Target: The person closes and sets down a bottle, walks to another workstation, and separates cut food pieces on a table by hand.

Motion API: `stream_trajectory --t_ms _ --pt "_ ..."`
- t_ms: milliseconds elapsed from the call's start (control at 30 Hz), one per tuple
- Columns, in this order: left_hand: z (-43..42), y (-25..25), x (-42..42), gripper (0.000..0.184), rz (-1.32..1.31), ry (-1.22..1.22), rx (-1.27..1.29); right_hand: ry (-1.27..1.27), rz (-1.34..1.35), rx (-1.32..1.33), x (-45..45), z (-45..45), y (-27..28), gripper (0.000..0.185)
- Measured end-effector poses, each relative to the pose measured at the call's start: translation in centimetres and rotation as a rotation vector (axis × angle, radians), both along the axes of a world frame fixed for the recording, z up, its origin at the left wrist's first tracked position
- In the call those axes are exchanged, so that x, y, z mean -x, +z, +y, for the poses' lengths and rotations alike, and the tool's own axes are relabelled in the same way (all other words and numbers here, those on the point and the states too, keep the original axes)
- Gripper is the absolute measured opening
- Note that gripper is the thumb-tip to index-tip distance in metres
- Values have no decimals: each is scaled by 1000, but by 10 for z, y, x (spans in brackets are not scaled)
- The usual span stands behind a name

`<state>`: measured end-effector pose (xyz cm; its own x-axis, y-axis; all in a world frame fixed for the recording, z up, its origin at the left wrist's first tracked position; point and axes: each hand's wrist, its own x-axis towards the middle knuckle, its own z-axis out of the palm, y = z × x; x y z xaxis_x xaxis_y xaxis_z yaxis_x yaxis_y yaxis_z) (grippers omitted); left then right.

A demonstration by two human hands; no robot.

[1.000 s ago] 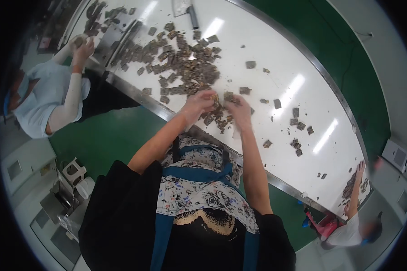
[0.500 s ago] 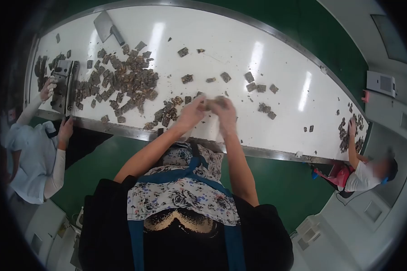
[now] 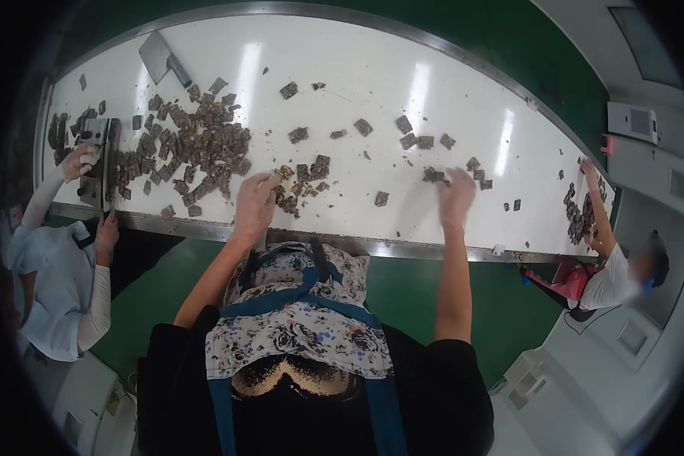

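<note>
My left hand (image 3: 255, 204) is at the near left edge of a small heap of dark, nut-studded squares and crumbs (image 3: 287, 202). Its fingers are curled together, and whatever lies between them is hidden. Farther right, my right hand (image 3: 456, 199) reaches palm down, slightly blurred, with its fingers apart. Its fingertips are beside a dark nutty square (image 3: 433, 175) and may touch it. Three more squares (image 3: 479, 175) lie just right of those fingers. A single square (image 3: 381, 198) rests between my hands. Both hands seem to wear clear gloves.
A large pile of dark squares (image 3: 205, 144) covers the left of the white table (image 3: 342, 53). Behind it lies a broad-bladed scraper (image 3: 156, 58). At the left end a co-worker handles a metal cutting device (image 3: 100, 163). Another person's hands touch a pile (image 3: 579, 213) at the right end.
My hands were together over the middle of the table and have parted, left hand leftward, right hand rightward. Several squares now show right of my right hand, and one between my hands.
</note>
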<state>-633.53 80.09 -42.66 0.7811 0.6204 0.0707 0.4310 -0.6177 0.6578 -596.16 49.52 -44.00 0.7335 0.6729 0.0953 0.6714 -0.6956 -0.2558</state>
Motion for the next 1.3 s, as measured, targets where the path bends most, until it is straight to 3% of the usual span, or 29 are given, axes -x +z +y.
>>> stream_trajectory --t_ms 67,200,300,367,433,500,633,767,833,867,933,967,1000,1033,1067,1133,1167,1300 --pt "-6 4 7 33 10 26 29 225 -86 146 22 25 15 51" --pt "-8 6 10 32 4 26 19 164 -191 230 18 39 -18 36" --pt "-1 10 13 33 18 24 -7 232 0 199 38 68 -1 34" --pt "4 5 14 33 5 16 -25 346 328 118 66 93 25 42" --pt "4 9 14 33 4 13 -12 391 154 -7 82 104 39 44" --pt "6 10 16 33 14 36 -7 317 25 -7 70 102 9 51" --pt "9 7 16 33 15 25 -8 329 -80 110 41 122 15 61" --pt "11 6 13 32 19 19 -3 366 -73 98 25 144 11 59" --pt "13 6 13 32 36 20 10 413 -61 208 15 144 0 53" --pt "15 4 18 32 42 35 4 421 -180 236 8 138 -5 44" --pt "18 -2 28 32 30 21 21 356 -163 177 -18 109 -13 41" --pt "18 -1 34 31 56 46 -3 153 -13 114 -20 99 -1 40" --pt "18 -2 41 31 52 74 -7 -41 86 257 -44 73 -30 43" --pt "17 -3 53 31 57 114 -17 -30 -319 459 -32 64 -17 46" --pt "15 -2 63 30 60 161 -13 17 -451 322 -28 55 -22 50" --pt "10 -4 80 34 114 234 11 82 -155 230 -1 89 5 56" --pt "7 0 83 45 226 339 267 192 -36 94 13 105 -2 55" --pt "0 11 71 68 422 346 255 392 154 -65 77 191 13 50"
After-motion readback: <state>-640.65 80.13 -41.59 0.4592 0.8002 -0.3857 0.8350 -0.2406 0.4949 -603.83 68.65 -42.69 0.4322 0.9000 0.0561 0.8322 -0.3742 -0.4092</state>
